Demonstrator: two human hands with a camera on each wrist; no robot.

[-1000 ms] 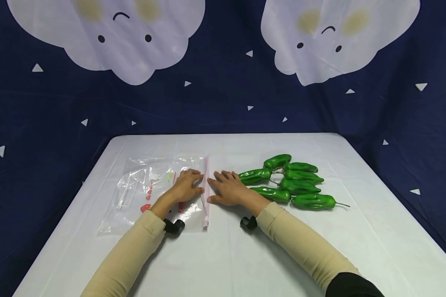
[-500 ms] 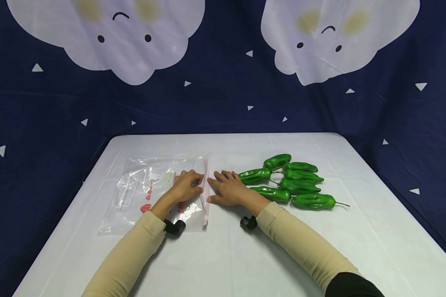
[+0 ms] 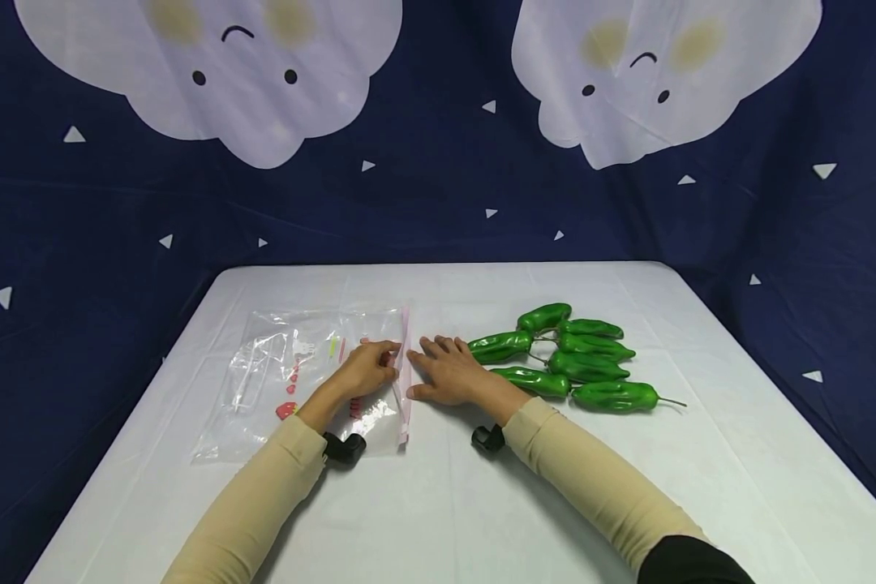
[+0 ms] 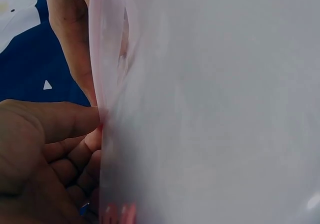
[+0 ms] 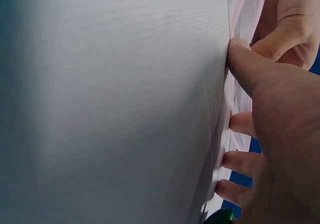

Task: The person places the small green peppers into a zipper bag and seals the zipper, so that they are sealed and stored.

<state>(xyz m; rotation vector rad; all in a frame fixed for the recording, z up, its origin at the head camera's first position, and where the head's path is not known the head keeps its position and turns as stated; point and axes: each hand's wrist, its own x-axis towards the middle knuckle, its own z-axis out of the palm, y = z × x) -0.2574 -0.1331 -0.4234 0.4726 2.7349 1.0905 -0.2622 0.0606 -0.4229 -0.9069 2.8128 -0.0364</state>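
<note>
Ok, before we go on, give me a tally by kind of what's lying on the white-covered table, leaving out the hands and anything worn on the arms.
Long, glossy green peppers: 7
Clear plastic bag with a pink strip along its edge: 1
Total in view: 8

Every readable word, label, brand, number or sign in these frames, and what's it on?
No legible text.
Plastic bag: red and yellow print, too small to read in the head view and partly covered by the left hand; red strokes blurred and cut off in the left wrist view.
Backdrop: cloud faces and triangles, no lettering visible.
Green peppers: no labels visible.
</note>
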